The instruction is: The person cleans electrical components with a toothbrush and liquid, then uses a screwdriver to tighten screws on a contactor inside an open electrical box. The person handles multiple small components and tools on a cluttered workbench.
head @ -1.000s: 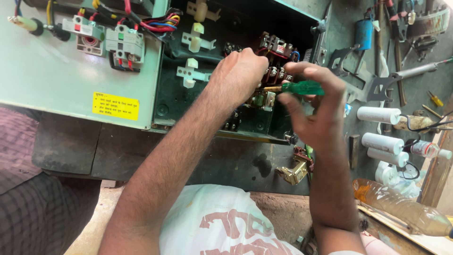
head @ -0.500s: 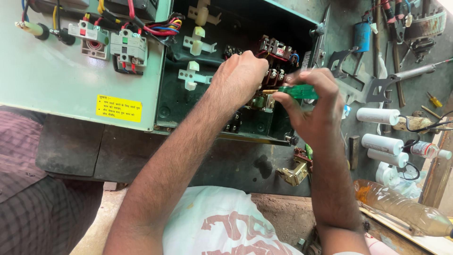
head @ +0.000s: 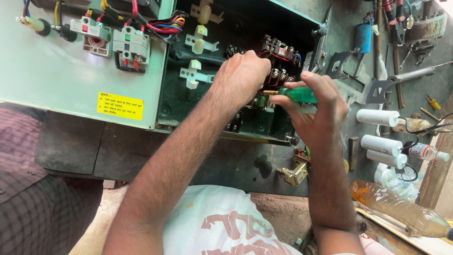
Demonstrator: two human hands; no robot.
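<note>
Both hands barely moved | right hand (head: pixel 311 111) grips green screwdriver (head: pixel 296 94) | left hand (head: pixel 241 75) curled on contactor (head: pixel 276 71)

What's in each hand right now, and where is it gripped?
The right hand holds a green-handled screwdriver by its handle. The left hand rests on the parts inside the open electrical box; whether it grips anything cannot be told.

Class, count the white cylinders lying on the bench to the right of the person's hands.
3: top cylinder, middle cylinder below it, bottom cylinder just under that. A fourth may be hidden among the white clutter below.
</note>
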